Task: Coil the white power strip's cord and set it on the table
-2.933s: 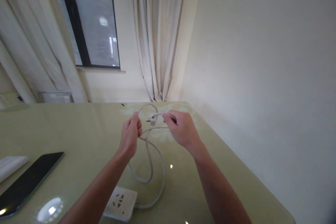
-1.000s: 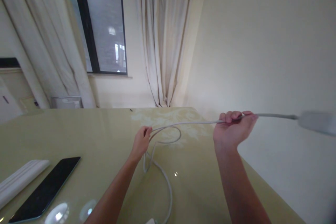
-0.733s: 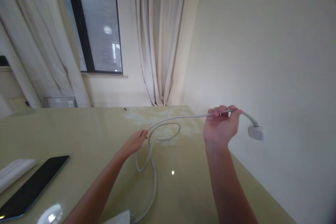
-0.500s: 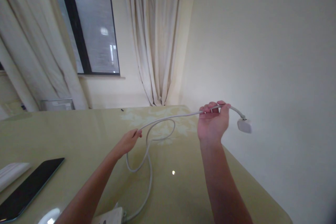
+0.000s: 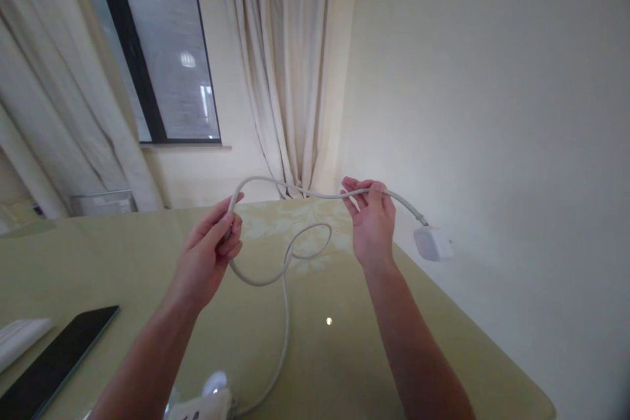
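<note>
A white power cord (image 5: 285, 289) runs from a white power strip (image 5: 199, 405) at the bottom edge up over the yellow-green table (image 5: 344, 354). It makes a small loop, then arches between my hands. My left hand (image 5: 209, 256) is raised above the table, fingers pinched round the cord. My right hand (image 5: 371, 220) grips the cord further along with thumb and fingertips. The white plug (image 5: 432, 243) dangles past my right hand, over the table's right edge.
A dark phone (image 5: 54, 361) lies at the left front beside a white object (image 5: 20, 335). Cream curtains (image 5: 290, 72) and a dark-framed window (image 5: 162, 52) stand behind the table. A plain wall (image 5: 492, 111) runs close along the table's right edge.
My right hand has come back leftward from its far stretch, with the plug still hanging. My left hand has risen off the table with the cord, so the cord now arches between both hands.
</note>
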The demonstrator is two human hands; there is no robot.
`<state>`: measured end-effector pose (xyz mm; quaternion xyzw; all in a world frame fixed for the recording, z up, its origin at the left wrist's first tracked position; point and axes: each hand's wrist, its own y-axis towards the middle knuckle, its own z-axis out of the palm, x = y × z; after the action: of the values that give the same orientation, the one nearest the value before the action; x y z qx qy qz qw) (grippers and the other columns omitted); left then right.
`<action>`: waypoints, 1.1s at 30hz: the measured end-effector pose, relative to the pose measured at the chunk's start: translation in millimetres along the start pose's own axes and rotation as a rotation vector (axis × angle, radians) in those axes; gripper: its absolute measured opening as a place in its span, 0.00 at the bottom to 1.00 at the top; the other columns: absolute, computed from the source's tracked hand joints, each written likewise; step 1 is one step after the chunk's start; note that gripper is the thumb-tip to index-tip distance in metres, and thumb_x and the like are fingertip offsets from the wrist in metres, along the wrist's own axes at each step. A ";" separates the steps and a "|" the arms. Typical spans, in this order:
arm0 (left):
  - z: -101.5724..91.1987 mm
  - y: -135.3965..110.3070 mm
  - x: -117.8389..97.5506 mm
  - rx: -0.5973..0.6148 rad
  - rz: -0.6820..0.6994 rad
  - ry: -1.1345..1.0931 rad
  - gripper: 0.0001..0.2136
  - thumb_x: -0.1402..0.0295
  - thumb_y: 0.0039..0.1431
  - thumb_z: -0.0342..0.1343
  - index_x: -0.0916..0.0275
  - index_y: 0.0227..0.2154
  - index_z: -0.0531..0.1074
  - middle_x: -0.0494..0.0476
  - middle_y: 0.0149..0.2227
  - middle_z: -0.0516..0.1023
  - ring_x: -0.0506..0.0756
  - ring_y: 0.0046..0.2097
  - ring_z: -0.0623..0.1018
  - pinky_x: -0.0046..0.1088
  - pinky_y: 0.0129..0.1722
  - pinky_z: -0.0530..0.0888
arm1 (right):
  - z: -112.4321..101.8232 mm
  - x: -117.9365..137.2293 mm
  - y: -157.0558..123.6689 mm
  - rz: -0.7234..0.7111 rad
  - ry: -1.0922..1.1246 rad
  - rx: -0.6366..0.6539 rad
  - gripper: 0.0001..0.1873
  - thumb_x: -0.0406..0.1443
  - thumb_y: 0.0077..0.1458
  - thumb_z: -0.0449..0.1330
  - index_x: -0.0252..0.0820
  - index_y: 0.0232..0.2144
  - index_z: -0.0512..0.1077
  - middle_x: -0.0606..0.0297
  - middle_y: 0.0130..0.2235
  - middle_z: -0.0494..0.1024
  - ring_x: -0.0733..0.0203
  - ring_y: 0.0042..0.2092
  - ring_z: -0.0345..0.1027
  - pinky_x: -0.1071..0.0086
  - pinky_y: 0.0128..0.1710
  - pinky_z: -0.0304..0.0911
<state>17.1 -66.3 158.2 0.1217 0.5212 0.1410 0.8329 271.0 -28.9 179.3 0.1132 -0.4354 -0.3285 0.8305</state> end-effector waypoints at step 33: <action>-16.8 -24.8 89.8 0.508 -0.276 0.966 0.17 0.52 0.58 0.57 0.61 0.35 0.83 0.61 0.35 0.84 0.62 0.37 0.82 0.37 0.39 0.76 | -37.5 166.6 105.9 -0.092 -0.591 0.142 0.19 0.41 0.68 0.61 0.41 0.25 0.69 0.79 0.15 0.54 0.73 0.16 0.40 0.77 0.14 0.41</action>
<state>42.0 -55.9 67.4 0.1706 0.8720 -0.0595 0.4549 415.7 -59.6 315.3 0.0902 -0.6743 -0.3531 0.6422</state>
